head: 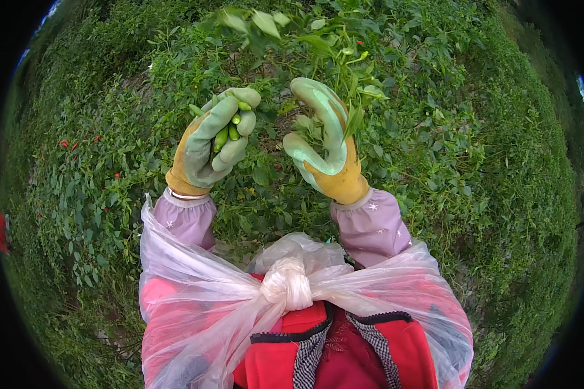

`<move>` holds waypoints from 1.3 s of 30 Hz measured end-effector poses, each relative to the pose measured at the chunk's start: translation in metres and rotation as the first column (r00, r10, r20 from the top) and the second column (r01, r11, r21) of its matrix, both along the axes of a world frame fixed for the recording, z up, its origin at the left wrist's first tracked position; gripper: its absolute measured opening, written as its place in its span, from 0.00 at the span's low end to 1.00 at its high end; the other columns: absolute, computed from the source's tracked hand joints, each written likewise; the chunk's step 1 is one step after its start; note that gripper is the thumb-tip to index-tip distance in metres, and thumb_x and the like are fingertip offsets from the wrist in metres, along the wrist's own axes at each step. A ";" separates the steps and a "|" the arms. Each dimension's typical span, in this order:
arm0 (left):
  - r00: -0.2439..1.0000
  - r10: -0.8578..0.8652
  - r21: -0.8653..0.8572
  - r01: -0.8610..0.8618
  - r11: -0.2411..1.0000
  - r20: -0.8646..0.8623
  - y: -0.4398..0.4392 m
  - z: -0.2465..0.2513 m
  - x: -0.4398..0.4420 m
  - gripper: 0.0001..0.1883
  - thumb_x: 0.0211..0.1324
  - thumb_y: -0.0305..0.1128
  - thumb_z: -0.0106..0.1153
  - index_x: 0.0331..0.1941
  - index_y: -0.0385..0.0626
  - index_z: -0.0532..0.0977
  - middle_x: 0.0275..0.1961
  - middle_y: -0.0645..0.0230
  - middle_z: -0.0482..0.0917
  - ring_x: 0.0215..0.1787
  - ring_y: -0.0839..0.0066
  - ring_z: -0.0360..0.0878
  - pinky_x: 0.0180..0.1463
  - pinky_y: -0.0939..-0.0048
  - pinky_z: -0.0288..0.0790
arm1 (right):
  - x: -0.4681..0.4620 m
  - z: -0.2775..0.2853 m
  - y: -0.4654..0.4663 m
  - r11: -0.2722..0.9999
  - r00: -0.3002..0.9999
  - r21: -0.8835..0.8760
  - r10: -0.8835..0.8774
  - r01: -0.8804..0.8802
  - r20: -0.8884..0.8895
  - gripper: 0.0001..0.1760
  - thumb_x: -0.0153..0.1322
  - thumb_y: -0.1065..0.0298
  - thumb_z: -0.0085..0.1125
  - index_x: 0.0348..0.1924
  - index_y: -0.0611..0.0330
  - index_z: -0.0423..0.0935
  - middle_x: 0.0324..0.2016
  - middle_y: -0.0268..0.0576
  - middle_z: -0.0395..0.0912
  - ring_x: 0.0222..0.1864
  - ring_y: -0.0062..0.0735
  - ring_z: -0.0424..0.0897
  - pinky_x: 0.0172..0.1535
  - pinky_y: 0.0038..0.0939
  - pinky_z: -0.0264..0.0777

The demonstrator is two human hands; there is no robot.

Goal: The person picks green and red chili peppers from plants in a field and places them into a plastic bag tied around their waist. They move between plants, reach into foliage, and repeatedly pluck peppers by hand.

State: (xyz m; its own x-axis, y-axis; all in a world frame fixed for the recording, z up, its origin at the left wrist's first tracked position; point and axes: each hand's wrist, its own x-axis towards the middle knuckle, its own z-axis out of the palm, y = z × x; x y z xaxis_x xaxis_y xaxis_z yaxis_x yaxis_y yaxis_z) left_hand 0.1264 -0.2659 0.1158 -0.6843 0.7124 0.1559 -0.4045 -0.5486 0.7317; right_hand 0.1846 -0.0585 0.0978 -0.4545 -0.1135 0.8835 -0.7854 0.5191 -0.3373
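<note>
My left hand (pixel 214 138), in a yellow glove with a green coated palm, is curled around several green chili peppers (pixel 221 139), whose ends show between the fingers. To its right is my right hand (pixel 323 141), in a matching glove, with thumb and fingers apart and no pepper visible in it. Leafy stems of a pepper plant (pixel 354 119) hang beside and partly in front of its fingers; leaves show behind the gap between thumb and fingers. Lilac sleeve covers with white star-like prints reach both wrists.
Dense green pepper plants (pixel 428 160) surround me on all sides. Small red peppers (pixel 64 143) show among the leaves at the left. A clear plastic sheet (pixel 287 284) is knotted across my chest over a red jacket. A red object (pixel 0 232) lies at the far left rim.
</note>
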 end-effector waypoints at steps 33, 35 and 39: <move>0.489 -0.550 -0.625 0.777 -0.077 0.677 0.310 -0.410 0.280 0.16 0.59 0.35 0.61 0.50 0.49 0.72 0.44 0.69 0.77 0.42 0.73 0.80 0.40 0.72 0.79 | 0.366 -0.198 0.069 -0.450 0.483 -0.705 -0.518 0.548 0.706 0.21 0.77 0.57 0.48 0.47 0.72 0.74 0.33 0.49 0.82 0.27 0.27 0.80 0.35 0.25 0.75; 0.518 -0.722 -0.720 0.693 0.038 0.460 0.310 -0.440 0.283 0.15 0.57 0.38 0.61 0.46 0.47 0.73 0.40 0.68 0.79 0.39 0.71 0.79 0.40 0.69 0.76 | 0.368 -0.202 0.069 -0.454 0.473 -0.693 -0.512 0.560 0.717 0.21 0.77 0.57 0.48 0.47 0.71 0.75 0.33 0.48 0.82 0.27 0.27 0.80 0.35 0.25 0.76; 0.601 -0.782 -0.857 0.480 0.189 0.164 0.311 -0.476 0.277 0.19 0.56 0.39 0.60 0.49 0.45 0.71 0.40 0.63 0.79 0.40 0.68 0.78 0.44 0.65 0.74 | 0.367 -0.202 0.080 -0.442 0.491 -0.695 -0.496 0.567 0.716 0.21 0.77 0.56 0.49 0.48 0.69 0.75 0.33 0.47 0.82 0.28 0.26 0.79 0.35 0.25 0.74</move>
